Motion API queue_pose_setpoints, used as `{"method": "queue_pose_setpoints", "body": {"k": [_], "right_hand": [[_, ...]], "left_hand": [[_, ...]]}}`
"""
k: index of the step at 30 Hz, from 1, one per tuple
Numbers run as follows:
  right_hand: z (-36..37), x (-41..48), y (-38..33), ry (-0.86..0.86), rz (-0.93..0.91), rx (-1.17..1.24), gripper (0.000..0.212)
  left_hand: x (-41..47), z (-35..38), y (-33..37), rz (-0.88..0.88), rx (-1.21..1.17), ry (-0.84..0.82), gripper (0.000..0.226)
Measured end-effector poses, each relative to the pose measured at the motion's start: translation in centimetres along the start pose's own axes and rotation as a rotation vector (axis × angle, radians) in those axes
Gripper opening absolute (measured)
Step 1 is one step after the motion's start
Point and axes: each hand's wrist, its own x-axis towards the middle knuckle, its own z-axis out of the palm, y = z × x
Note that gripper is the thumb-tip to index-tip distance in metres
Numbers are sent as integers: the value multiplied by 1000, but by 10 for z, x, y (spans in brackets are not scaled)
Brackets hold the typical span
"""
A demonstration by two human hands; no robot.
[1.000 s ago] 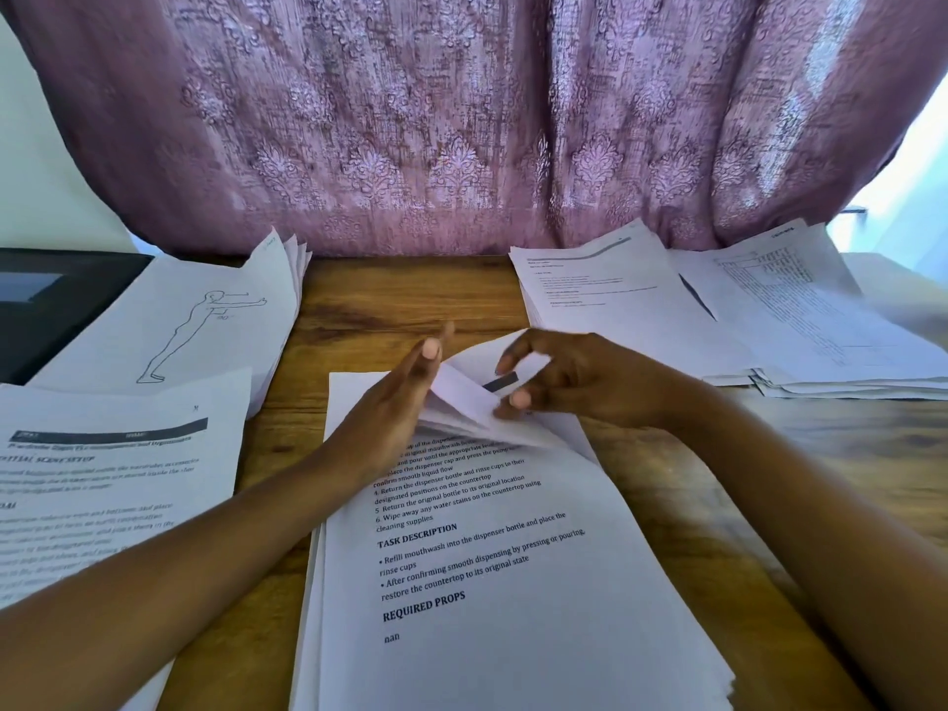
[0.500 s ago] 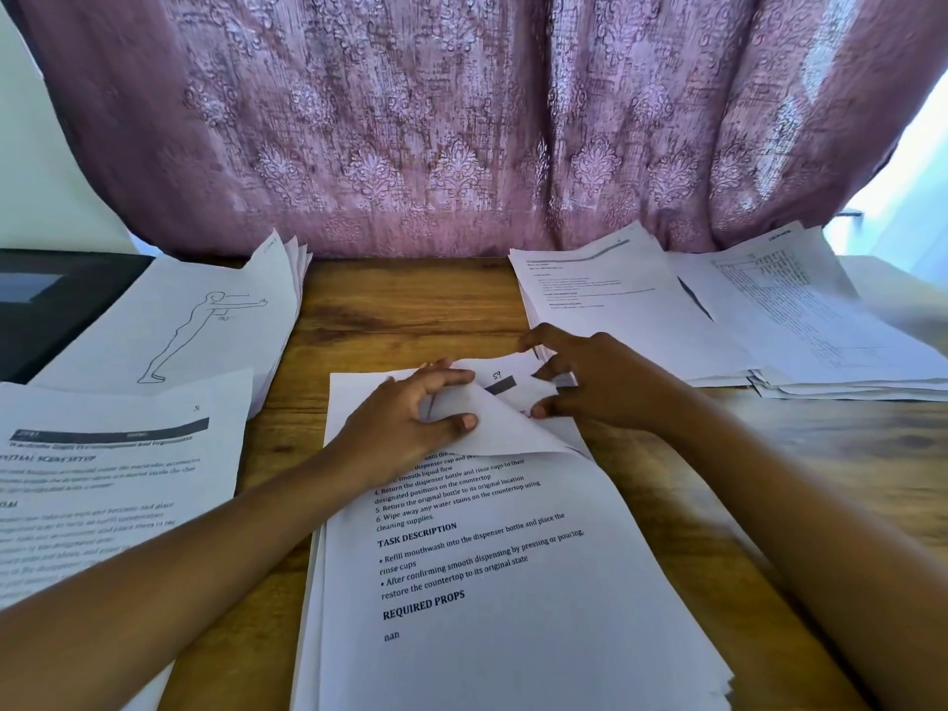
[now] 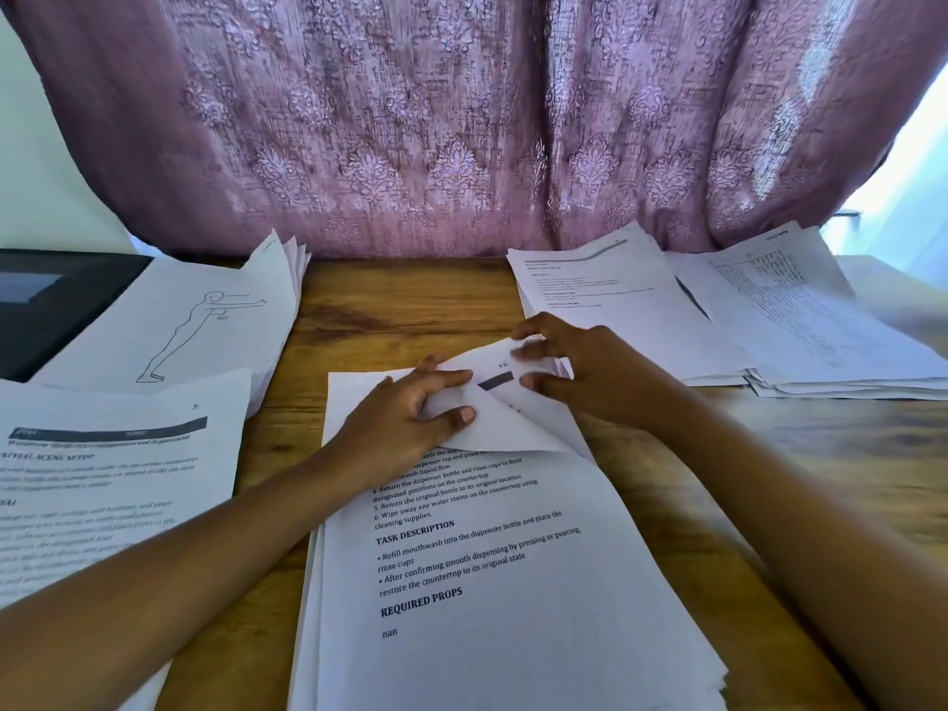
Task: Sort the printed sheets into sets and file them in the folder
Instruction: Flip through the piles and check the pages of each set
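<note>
1. Sheets [image 3: 513, 608] lie stacked at the middle of the counter's [image 3: 410, 300] near edge, where I watch.
2. My left hand [image 3: 405, 428] pinches the top sheet's [image 3: 508, 428] folded-back far corner.
3. My right hand [image 3: 590, 372] pinches the raised corners of the sheets beneath it.

This looks like a room in a home put to use for paperwork, not an office. A wood-grain tabletop [image 3: 410, 300] stands right against a mauve damask-patterned curtain [image 3: 461, 120] that hangs in soft folds. A plain white wall [image 3: 46, 187] shows at the left, and daylight comes through a window [image 3: 918, 161] past the curtain's right edge. Stacks of printed sheets [image 3: 513, 633] and a black folder [image 3: 61, 310] lie spread over the wood
</note>
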Motion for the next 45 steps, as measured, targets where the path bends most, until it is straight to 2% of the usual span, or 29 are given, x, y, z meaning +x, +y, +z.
{"method": "queue_pose_setpoints", "body": {"k": [2,3,5,10,13,18,22,25,29,31,34,35,38,40,43,45], "right_hand": [[6,2,6,-81,80,-165,64],[9,3,8,-126,101,-168,68],[11,4,9,-156,105,-127,69],[4,-2,-4,-59,90,-20,66],[9,-2,-11,-37,90,-143,74],[14,-2,-9,-139,135,-179,80],[12,-5,-21,-21,130,-156,75],[5,-6,-23,113,221,-82,72],[1,-4,-22,49,353,146,73],[3,-3,-20,0,393,169,54],[4,0,-15,4,386,224,13],[4,0,-15,20,376,220,11],[8,0,-18,82,367,173,24],[9,0,-23,158,366,144,35],[7,-2,-29,210,346,89,44],[6,-4,-33,229,326,101,42]], "left_hand": [[0,0,1,10,-15,10,46],[0,1,1,14,-12,14,46],[-1,0,3,16,-1,16,46],[-1,1,3,17,3,20,46],[-1,0,3,15,-2,20,46],[-3,0,6,15,24,20,45],[-3,0,6,40,28,25,45],[-2,0,5,37,33,28,45],[-1,0,3,43,-3,39,44],[-3,-1,6,59,-86,59,46],[-5,-4,11,97,-163,103,56],[-5,-7,12,106,-145,111,63],[-3,-16,15,107,22,131,81],[0,-20,18,97,101,155,70],[4,-23,16,141,53,195,54],[6,-24,14,216,51,232,66]]}}
